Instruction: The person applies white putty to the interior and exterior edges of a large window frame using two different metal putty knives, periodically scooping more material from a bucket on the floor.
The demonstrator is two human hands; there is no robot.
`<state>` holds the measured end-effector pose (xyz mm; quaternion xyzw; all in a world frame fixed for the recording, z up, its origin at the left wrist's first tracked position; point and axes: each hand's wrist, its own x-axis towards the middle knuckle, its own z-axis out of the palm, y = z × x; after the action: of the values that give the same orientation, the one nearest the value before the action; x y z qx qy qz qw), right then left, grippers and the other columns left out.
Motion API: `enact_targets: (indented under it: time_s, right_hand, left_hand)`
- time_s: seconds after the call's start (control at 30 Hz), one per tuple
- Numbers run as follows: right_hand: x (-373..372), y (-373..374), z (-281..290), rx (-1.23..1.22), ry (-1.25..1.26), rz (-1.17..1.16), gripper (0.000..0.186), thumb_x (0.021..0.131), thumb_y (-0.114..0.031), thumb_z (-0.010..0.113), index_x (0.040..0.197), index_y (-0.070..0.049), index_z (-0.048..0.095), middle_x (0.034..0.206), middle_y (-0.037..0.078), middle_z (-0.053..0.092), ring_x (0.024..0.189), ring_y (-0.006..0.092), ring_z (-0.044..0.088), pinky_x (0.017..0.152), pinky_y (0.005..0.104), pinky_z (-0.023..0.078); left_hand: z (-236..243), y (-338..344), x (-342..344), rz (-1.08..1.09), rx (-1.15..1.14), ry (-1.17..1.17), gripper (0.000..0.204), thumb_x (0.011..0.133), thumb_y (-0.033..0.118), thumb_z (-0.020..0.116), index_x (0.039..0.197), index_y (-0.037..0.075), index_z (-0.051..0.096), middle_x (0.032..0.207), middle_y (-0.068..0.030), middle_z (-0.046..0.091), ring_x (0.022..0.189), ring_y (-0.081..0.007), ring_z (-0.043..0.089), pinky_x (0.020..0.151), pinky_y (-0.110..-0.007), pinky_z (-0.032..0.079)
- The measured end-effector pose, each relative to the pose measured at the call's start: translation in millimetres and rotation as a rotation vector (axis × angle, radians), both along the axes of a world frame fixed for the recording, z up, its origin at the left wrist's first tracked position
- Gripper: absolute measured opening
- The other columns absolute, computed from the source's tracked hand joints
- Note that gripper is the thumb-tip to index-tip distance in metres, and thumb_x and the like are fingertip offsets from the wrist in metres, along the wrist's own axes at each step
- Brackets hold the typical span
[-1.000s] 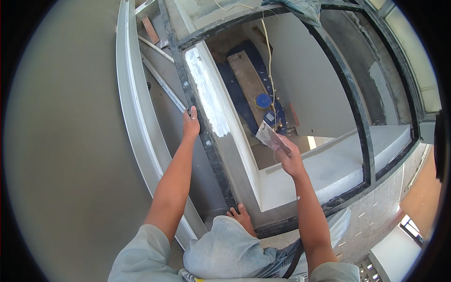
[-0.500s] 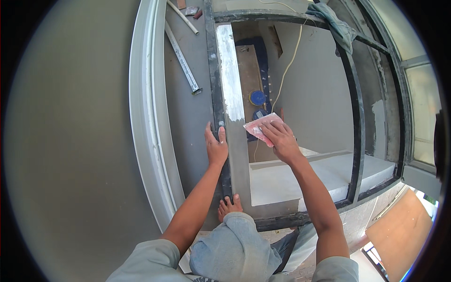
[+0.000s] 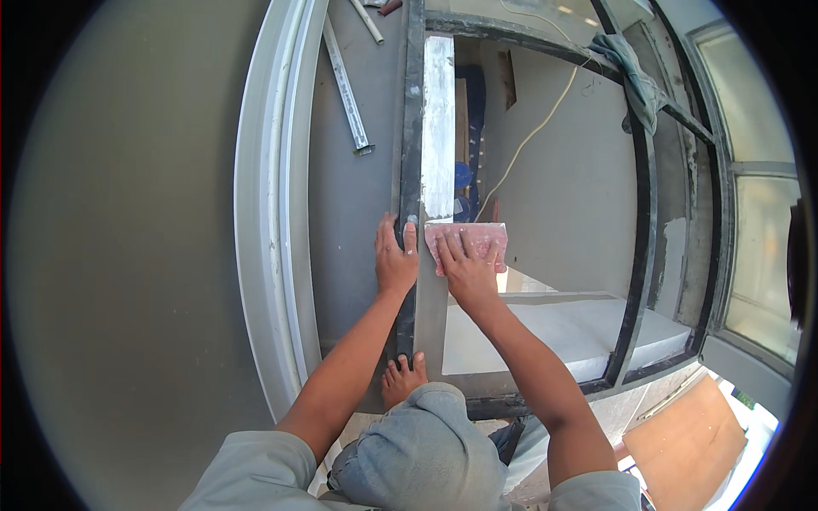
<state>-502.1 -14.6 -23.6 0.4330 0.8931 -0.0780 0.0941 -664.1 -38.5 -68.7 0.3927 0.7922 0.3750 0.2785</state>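
Note:
My left hand (image 3: 394,255) grips the long black metal frame bar (image 3: 409,145), its thumb on top. My right hand (image 3: 467,268) holds a pink putty blade (image 3: 490,240), fingers spread over its back, across the grey ledge (image 3: 430,324) beside that bar. Above the blade, a white putty-coated strip (image 3: 438,119) runs along the ledge. My bare foot (image 3: 400,379) rests below my left hand, by the bar's lower part.
A metal channel (image 3: 345,85) and a pipe (image 3: 366,19) lie on the left, beside a pale rail (image 3: 273,196). Through the opening are blue containers (image 3: 462,175) and a hanging cord (image 3: 537,128). A cloth (image 3: 639,85) drapes over the right framework, near a wooden board (image 3: 682,434).
My right hand has brought the blade leftward onto the ledge and turned it flatter. My left hand remains on the bar. The view has swung, so the bar now looks upright.

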Motion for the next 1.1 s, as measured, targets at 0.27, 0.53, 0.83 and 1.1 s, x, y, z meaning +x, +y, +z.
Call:
enact_targets:
  time_s: [0.27,0.53,0.83,1.1]
  right_hand:
    - [17,-42,39,-0.298,-0.007,-0.016,0.06,0.091,-0.01,0.062,0.15,-0.012,0.05,0.155,0.005,0.049,0.144,0.0286,0.045,0.102,0.0782,0.036]
    - [-12,83,29,-0.103,0.168,-0.055,0.057,0.089,-0.003,0.06,0.144,-0.016,0.052,0.144,0.001,0.057,0.133,0.0258,0.054,0.094,0.0664,0.049]
    - [-28,35,37,-0.527,-0.036,-0.044,0.039,0.094,-0.01,0.06,0.133,-0.015,0.06,0.131,0.001,0.064,0.125,0.0256,0.06,0.086,0.0653,0.052]
    - [5,-102,55,-0.595,-0.183,-0.03,0.054,0.097,-0.018,0.061,0.15,-0.019,0.05,0.15,0.0,0.052,0.141,0.0257,0.048,0.092,0.0804,0.039]
  left_hand:
    - [-1,-2,-6,0.033,0.007,0.04,0.057,0.106,0.044,0.051,0.136,-0.004,0.054,0.15,-0.0267,0.049,0.138,-0.0452,0.046,0.115,-0.049,0.038]
    - [9,-1,-1,0.052,-0.076,-0.066,0.057,0.105,0.048,0.052,0.135,0.0,0.055,0.151,-0.0244,0.048,0.139,-0.0436,0.046,0.114,-0.049,0.04]
    - [8,-2,-2,0.054,-0.094,-0.05,0.057,0.104,0.047,0.052,0.134,-0.001,0.056,0.15,-0.0252,0.049,0.138,-0.0446,0.047,0.112,-0.05,0.041]
    - [5,-1,-3,0.038,-0.071,-0.034,0.058,0.105,0.047,0.052,0.134,-0.003,0.055,0.148,-0.0265,0.05,0.137,-0.045,0.047,0.114,-0.049,0.04]
